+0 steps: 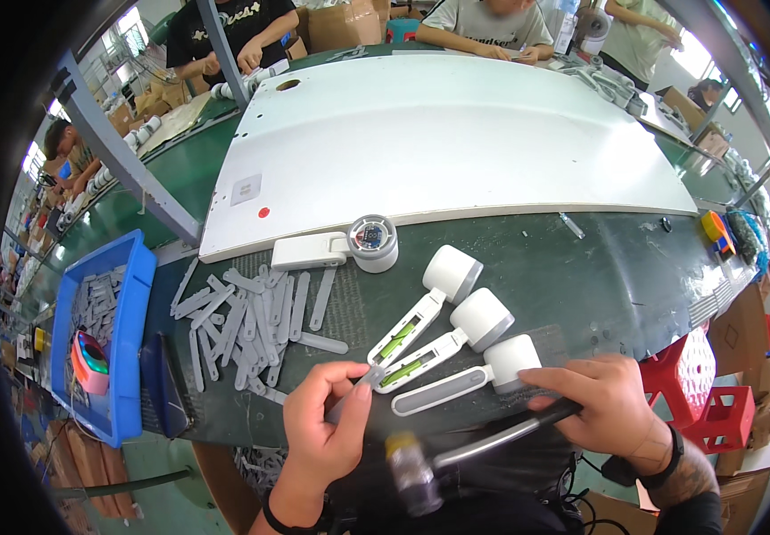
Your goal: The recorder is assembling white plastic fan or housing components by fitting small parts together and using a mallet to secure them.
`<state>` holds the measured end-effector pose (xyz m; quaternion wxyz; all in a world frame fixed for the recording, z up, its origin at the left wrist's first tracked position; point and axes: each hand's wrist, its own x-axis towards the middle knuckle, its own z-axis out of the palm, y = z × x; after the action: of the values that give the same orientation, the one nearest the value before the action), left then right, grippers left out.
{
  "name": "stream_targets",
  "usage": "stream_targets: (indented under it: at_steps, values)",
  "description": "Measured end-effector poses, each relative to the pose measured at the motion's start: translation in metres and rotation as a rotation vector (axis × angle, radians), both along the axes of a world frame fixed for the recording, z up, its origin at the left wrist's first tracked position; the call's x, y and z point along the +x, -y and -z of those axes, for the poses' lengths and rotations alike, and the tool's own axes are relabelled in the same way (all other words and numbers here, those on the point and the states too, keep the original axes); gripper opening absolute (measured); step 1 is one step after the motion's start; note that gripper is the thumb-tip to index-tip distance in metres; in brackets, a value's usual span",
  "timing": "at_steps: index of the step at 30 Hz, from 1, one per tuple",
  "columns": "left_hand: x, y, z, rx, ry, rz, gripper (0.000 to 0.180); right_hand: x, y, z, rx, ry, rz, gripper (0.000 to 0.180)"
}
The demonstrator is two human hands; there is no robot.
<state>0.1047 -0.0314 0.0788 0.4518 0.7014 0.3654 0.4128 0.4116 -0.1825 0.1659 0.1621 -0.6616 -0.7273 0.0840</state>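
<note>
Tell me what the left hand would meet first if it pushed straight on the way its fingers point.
Probably the nearest open white handheld device: the left hand pinches a grey strip aimed up and right at its handle end. Depth is uncertain.

Around your work, away from the middle
At your left sits a blue bin (131,294) of grey strips; a white board (438,134) fills the upper centre; red stools (710,383) stand lower right.

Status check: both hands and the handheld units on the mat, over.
Left hand pinching a grey strip. Right hand steadying nearest white unit, hammer under palm. Loose strip pile left.
</note>
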Motion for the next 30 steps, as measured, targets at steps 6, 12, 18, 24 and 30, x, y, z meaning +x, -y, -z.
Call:
stream_targets:
  at_steps: [6, 12, 18, 24, 30]
  values:
    - [0.053, -0.022, -0.023, 0.441, -0.199, 0.081, 0.013, 0.007, 0.062, 0.014, -0.01, -0.51, 0.399, 0.021]
    - [0.065, -0.019, -0.013, 0.428, -0.283, 0.099, 0.014, 0.014, 0.083, 0.021, 0.006, -0.637, 0.571, 0.013]
    - [0.072, -0.016, -0.014, 0.428, -0.265, 0.14, 0.015, 0.009, 0.083, 0.02, -0.132, -0.691, 0.567, 0.025]
    - [0.07, -0.014, -0.014, 0.458, -0.284, 0.133, 0.012, -0.005, 0.066, 0.013, -0.017, -0.621, 0.382, 0.055]
    - [0.068, -0.012, -0.021, 0.385, -0.387, 0.075, 0.015, -0.006, 0.055, 0.004, -0.116, -0.376, 0.298, 0.061]
